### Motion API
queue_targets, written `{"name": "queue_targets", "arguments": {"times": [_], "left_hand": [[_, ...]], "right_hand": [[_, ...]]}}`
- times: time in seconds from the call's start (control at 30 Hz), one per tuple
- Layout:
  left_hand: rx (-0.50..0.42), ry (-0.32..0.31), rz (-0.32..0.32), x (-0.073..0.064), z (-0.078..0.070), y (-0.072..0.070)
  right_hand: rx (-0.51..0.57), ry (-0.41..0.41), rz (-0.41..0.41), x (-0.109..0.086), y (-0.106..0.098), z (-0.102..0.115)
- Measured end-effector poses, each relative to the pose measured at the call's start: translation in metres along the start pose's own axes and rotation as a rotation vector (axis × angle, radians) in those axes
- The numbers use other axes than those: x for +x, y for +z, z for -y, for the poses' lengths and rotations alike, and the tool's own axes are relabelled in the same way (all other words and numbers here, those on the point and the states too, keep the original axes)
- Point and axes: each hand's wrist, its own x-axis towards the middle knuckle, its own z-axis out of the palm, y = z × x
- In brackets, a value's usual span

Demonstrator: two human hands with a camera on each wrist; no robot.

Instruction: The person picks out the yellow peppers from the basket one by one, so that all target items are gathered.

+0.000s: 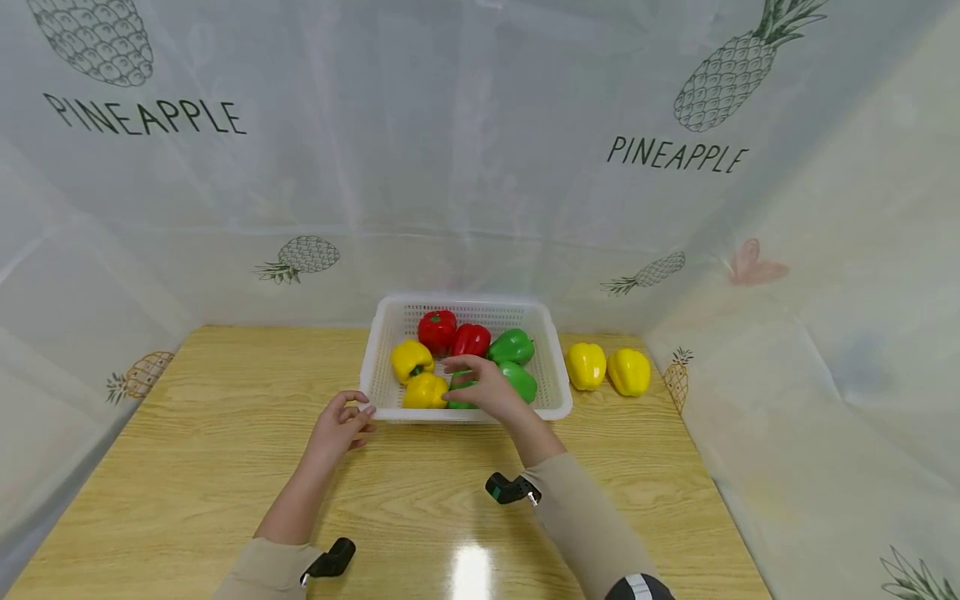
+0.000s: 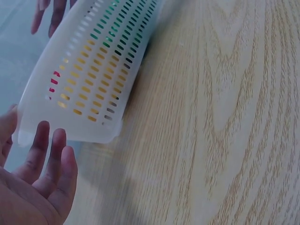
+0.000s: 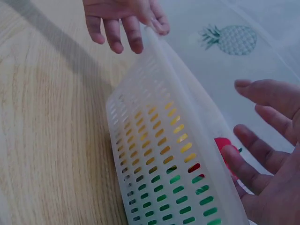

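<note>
A white plastic basket (image 1: 558, 367) with slotted walls stands at the far side of the table, holding bell peppers. Inside lie red bell peppers (image 1: 437, 331) at the back, yellow bell peppers (image 1: 412, 360) on the left and green bell peppers (image 1: 512, 346) on the right. My left hand (image 1: 345, 427) pinches the basket's front left corner, thumb at the rim and fingertips against the outer wall. Over the basket hovers my right hand (image 1: 483, 385), fingers spread and loosely bent, nothing between them. It partly hides a green pepper (image 1: 459, 403) near the front wall.
Two more yellow bell peppers (image 1: 586, 367) sit on the wooden table (image 1: 420, 492) just right of the basket. A pale curtain (image 1: 465, 167) printed with pineapples hangs directly behind the table and along its sides.
</note>
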Motion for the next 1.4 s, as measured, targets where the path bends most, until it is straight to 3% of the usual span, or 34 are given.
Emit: {"name": "queue_targets", "arguments": {"times": [0.57,0.83,1.17,1.4], "left_hand": [[0.004,-0.006,-0.010,0.002,0.001,0.001],[0.011,0.000,-0.009,0.002,0.001,0.001],[0.012,0.002,-0.008,0.001,0.002,0.000],[0.006,-0.001,-0.007,0.000,0.001,0.001]], "right_hand": [[-0.158,0.094,0.047,0.033,0.013,-0.004],[-0.188,0.142,0.073,0.038,0.015,0.002],[-0.188,0.200,0.233,0.044,0.016,0.005],[-0.189,0.229,0.270,0.048,0.020,0.004]]}}
